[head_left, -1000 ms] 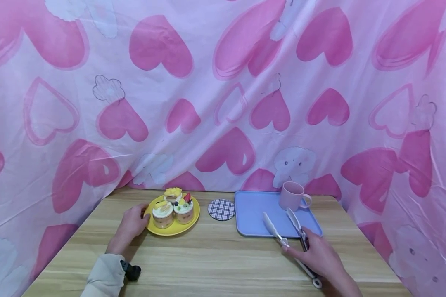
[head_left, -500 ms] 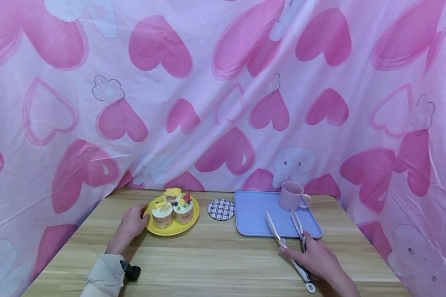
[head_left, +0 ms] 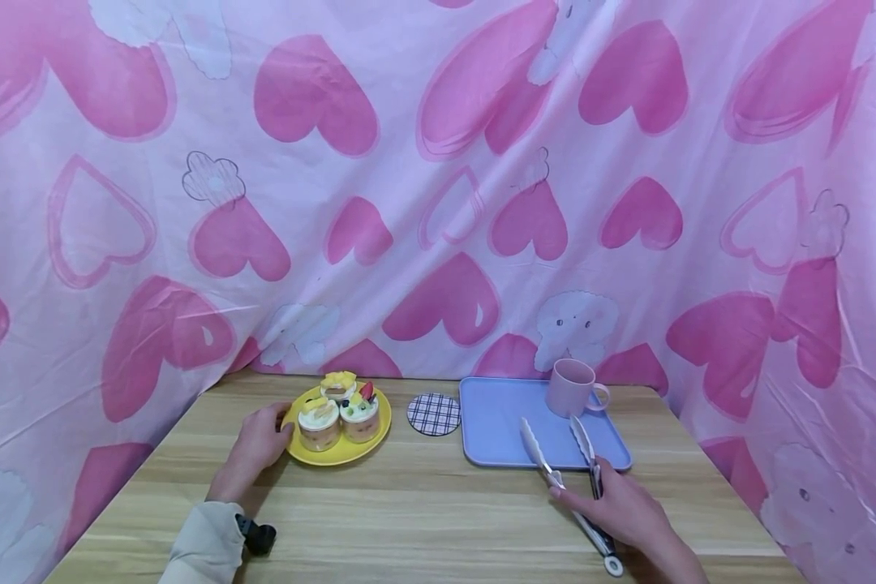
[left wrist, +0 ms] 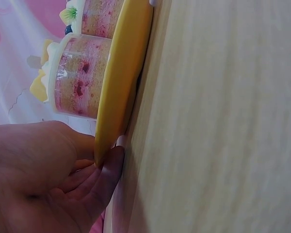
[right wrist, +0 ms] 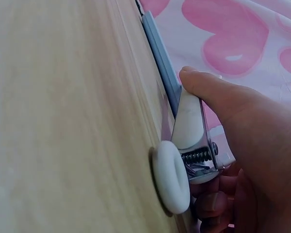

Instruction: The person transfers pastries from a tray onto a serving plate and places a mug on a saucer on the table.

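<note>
In the head view my left hand (head_left: 259,442) is at the near-left rim of a yellow plate (head_left: 328,457). The left wrist view shows the thumb above the plate edge (left wrist: 117,92) and fingers under it, pinching the rim. Three dessert cups stand on it: a front-left cup (head_left: 319,434), a strawberry-topped cup (head_left: 361,423) and a back cup with yellow topping (head_left: 338,385). My right hand (head_left: 628,503) holds a pair of tongs (head_left: 590,531) by the handles. Their spread tips lie over the blue tray (head_left: 500,438), with nothing between them. The ring end (right wrist: 170,177) shows in the right wrist view.
A pink mug (head_left: 572,388) stands at the back right of the tray, just beyond the tong tips. Between plate and tray lies a round checked coaster (head_left: 434,414). Pink heart-print cloth (head_left: 438,203) hangs behind and beside the wooden table (head_left: 409,519).
The right hand and tongs have shifted a little, with the tong tips moving slightly right and the ring end toward me. My left hand and the plate have stayed in place.
</note>
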A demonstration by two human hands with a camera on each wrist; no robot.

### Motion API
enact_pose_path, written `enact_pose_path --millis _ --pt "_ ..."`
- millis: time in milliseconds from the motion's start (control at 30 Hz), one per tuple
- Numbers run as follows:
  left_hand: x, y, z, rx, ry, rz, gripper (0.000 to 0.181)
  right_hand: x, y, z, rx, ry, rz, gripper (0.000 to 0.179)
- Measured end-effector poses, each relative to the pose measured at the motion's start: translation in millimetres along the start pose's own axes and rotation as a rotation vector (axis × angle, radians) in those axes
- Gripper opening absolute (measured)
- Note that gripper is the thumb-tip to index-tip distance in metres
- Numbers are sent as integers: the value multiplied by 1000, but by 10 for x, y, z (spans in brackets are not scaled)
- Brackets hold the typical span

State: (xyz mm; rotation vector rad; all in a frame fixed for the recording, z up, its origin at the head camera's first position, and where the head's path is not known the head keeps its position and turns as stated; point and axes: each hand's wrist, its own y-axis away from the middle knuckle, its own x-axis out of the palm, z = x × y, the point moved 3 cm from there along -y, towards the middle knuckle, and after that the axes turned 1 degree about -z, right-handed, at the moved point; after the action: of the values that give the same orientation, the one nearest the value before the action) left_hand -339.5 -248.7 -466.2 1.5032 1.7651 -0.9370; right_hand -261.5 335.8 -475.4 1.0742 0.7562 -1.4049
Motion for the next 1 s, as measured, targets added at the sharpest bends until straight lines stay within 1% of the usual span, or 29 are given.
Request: enact_pose_path --millis 300,367,500,600,700,800,867,933,1000 --pt "-9 14 -2 13 -5 -11 49 -1 -1 -15 -23 0 5 123" --pt "-3 16 6 19 -2 -16 48 5 -8 -29 -22 -5 4 122" --pt "-1 17 26 48 2 -32 48 6 -27 -66 -9 -20 4 122" --pt "-22 23 40 50 25 -37 47 -10 -42 -82 -9 -25 -4 120" --pt "-50 31 35 23 73 -25 47 -55 -41 -95 -33 -13 -36 115" --pt "-99 36 7 -11 130 -10 47 -111 -40 -104 -44 -35 -66 108" --pt "-138 34 -25 -19 168 -9 47 -149 -45 -101 -53 -57 -100 107" --pt "-185 30 -82 7 183 -34 46 -185 -53 -91 -54 -87 -135 103" --pt "-223 28 -154 47 194 -66 45 -222 -61 -70 -75 -107 -193 96"
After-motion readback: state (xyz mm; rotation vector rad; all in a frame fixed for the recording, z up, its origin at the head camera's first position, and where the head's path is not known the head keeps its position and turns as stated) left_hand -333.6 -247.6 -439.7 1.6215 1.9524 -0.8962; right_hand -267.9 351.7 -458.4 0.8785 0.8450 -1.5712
